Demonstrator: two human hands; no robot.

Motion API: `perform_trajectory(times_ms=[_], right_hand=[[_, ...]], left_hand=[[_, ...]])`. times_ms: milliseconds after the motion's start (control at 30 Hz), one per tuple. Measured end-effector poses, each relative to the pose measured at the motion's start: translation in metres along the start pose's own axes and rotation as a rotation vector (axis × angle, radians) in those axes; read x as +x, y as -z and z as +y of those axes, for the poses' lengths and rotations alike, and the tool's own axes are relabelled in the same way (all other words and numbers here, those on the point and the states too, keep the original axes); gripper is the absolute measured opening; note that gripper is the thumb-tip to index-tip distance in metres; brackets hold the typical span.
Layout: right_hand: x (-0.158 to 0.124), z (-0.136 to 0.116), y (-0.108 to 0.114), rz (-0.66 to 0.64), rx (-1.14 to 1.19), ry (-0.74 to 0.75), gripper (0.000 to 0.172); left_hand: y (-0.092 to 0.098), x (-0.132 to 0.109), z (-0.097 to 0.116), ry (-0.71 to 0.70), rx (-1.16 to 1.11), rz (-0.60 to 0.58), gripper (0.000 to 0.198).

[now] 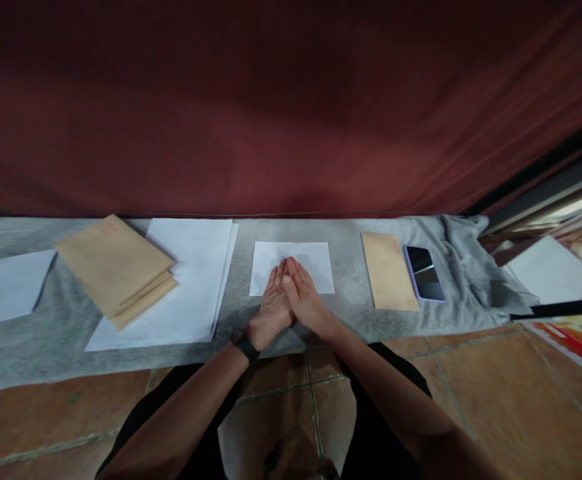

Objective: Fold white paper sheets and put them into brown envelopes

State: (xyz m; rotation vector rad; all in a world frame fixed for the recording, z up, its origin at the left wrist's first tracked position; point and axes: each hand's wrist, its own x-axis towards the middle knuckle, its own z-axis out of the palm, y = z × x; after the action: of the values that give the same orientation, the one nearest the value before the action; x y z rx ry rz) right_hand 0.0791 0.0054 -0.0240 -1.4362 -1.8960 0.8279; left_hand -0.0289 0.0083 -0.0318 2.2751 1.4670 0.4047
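A white sheet of paper (265, 260), seemingly folded to a small rectangle, lies on the grey cloth in front of me. My left hand (275, 303) rests flat on its near edge, fingers stretched out and pointing away. Beside it, my right hand (305, 297) also lies flat, its thumb crossing over the edge of the left hand. The two hands touch and cover the lower middle of the paper. Neither one grips anything. A dark band circles my left wrist.
Left of the hands lie a stack of white paper (195, 267), several brown envelopes (111, 260) on top, and another white sheet (5, 287). To the right are a single brown envelope (388, 270) and a phone (425, 273). A dark red curtain (291, 133) hangs behind the cloth-covered surface.
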Motion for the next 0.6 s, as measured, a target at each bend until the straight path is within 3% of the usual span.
perform_trajectory(times_ms=[267,600], right_hand=[[0.003,0.007,0.002,0.002,-0.160,-0.031,0.071],[-0.005,0.018,0.000,0.097,-0.551,0.063,0.067]], left_hand=[[0.003,0.001,-0.017,0.052,0.052,0.076,0.065],[0.011,-0.004,-0.031,0.140,0.285,0.122,0.064]])
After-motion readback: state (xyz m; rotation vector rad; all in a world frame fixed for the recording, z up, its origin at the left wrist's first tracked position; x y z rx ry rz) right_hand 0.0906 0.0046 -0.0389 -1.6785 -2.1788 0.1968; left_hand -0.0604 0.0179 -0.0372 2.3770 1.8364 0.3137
